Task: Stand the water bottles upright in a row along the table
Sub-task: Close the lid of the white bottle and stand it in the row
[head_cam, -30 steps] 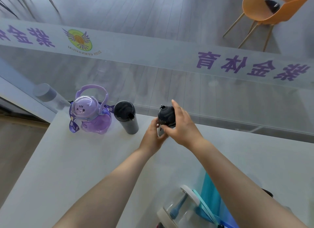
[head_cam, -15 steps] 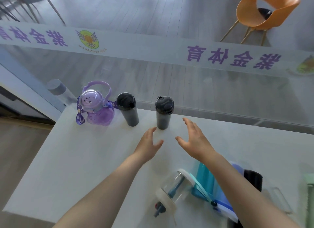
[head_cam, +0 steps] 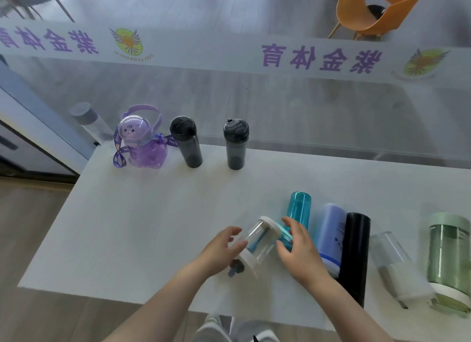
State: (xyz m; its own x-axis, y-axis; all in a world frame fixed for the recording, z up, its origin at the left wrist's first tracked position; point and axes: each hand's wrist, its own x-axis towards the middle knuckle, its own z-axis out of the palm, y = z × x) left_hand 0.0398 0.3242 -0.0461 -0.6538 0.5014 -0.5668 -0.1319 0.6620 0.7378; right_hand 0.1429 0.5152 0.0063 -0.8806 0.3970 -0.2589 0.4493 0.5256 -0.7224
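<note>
Lying clear bottle, white-capped ends.

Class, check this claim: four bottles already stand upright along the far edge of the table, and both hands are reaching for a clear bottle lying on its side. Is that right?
Not quite. The head view shows three upright, not four: the purple bear bottle, a black bottle and a dark grey bottle. The rest holds: the left hand and right hand are reaching for the clear bottle lying on its side.
</note>
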